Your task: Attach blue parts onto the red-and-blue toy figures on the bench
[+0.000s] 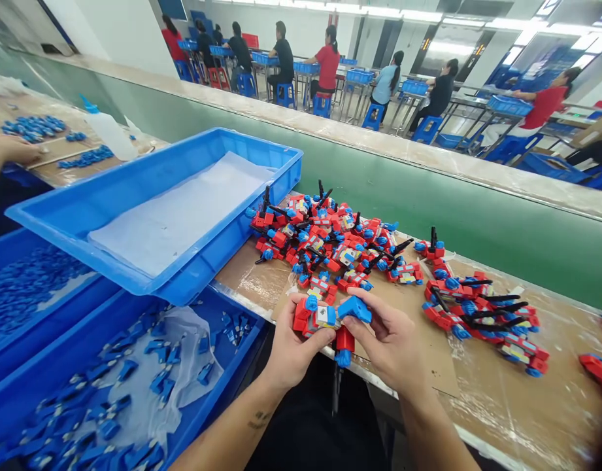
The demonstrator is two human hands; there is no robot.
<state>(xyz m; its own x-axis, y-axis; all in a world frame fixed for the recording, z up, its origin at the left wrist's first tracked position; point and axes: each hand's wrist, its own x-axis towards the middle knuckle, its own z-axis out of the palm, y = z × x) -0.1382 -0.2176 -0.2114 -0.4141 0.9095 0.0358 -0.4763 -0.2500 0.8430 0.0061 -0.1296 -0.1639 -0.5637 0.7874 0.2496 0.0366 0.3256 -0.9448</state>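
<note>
My left hand (288, 347) and my right hand (386, 337) together hold one red and blue toy figure (325, 320) over the near edge of the workbench. The right fingers pinch a blue part (354, 307) at the toy's top. A black rod (336, 386) hangs down from the toy between my wrists. Just beyond my hands lies a big pile of the same toys (325, 239). A smaller group of toys (482, 314) lies to the right.
A blue tray (75, 216) lined with white foam sits tilted at left above bins of small blue parts (119, 392). Another person's hand (11, 150) rests at far left beside a squeeze bottle (107, 131). A green conveyor wall (477, 209) runs behind the bench. Seated workers fill the background.
</note>
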